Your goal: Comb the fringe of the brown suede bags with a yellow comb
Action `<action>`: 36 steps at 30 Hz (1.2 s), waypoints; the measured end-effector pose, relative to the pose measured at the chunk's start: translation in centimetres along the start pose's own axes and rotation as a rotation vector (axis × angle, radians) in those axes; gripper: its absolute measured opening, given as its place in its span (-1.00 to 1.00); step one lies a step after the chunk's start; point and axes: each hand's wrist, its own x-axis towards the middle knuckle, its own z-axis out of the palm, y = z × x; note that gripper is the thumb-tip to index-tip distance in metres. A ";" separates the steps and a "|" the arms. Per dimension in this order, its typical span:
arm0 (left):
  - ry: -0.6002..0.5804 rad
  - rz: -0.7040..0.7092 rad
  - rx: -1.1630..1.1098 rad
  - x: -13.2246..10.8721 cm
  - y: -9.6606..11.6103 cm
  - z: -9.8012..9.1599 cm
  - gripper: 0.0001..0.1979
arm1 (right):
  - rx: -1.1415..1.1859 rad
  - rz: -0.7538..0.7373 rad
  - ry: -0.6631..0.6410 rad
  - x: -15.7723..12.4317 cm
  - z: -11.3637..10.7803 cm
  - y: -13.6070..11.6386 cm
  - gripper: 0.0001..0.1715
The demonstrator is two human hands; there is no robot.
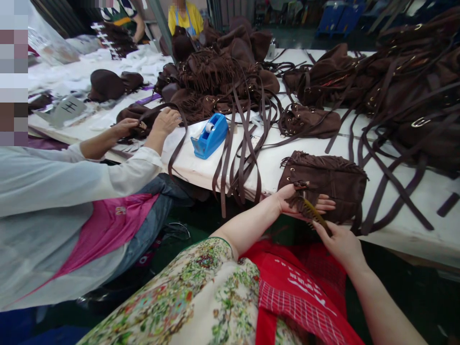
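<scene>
A dark brown fringed bag lies at the table's front edge, its fringe along the top side and small metal eyelets at its left end. Palm up in front of it is my left hand, fingers stretched out flat. A brown fringed tassel lies across that palm. My right hand grips a yellowish-brown comb at one end. The comb's teeth are at the tassel's strands, over my left hand.
A blue tape dispenser stands left of hanging brown straps. Brown bags are heaped behind and at right. To my left, a co-worker's hands handle another brown bag. Other people stand across the white table.
</scene>
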 end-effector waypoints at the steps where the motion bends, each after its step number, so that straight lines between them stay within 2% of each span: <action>1: 0.034 -0.034 -0.001 0.1 0.0 0.0 -0.64 | 0.027 -0.009 -0.019 -0.3 0.2 -0.2 -0.42; 4: 0.097 -0.100 -0.047 0.0 0.1 0.2 -0.79 | 0.096 -0.051 -0.071 -1.0 0.5 -0.8 -0.41; 8: 0.097 -0.103 -0.060 -0.5 0.3 0.9 -0.90 | 0.150 -0.092 -0.098 -1.8 0.3 -1.5 -0.41; 11: 0.163 -0.048 0.082 0.1 -0.2 1.0 -0.83 | 0.154 -0.140 -0.105 -3.0 -0.4 -2.6 -0.41; 14: 0.266 0.080 0.240 1.3 -1.1 0.8 -0.73 | 0.192 -0.323 -0.163 -4.2 -1.4 -4.1 -0.42; 16: 0.303 0.126 0.272 1.7 -1.3 0.6 -0.73 | 0.237 -0.372 -0.132 -4.4 -2.1 -4.5 -0.42; 18: 0.267 0.067 0.245 1.5 -0.9 0.7 -0.75 | 0.219 -0.260 0.019 -3.6 -2.6 -4.0 -0.43; 20: 0.175 -0.039 0.203 0.9 -0.3 0.8 -0.69 | 0.096 -0.106 0.174 -2.1 -3.0 -2.9 -0.45; 23: 0.027 -0.102 0.152 0.0 0.4 0.7 -0.52 | -0.137 -0.018 0.253 0.3 -3.1 -1.8 -0.52; 27: -0.066 -0.057 0.109 -0.2 0.3 -0.1 -0.38 | -0.317 -0.037 0.273 1.8 -2.6 -1.9 -0.56; 30: -0.128 -0.054 0.113 -0.1 0.1 -0.7 -0.31 | -0.342 -0.052 0.247 1.8 -2.0 -2.0 -0.56; 32: -0.153 -0.071 0.115 -0.2 0.2 -0.9 -0.30 | -0.316 -0.056 0.195 1.4 -1.6 -1.7 -0.54; 36: -0.129 -0.075 0.091 -0.3 0.3 -1.0 -0.33 | -0.218 -0.057 0.019 0.4 -1.1 -0.8 -0.51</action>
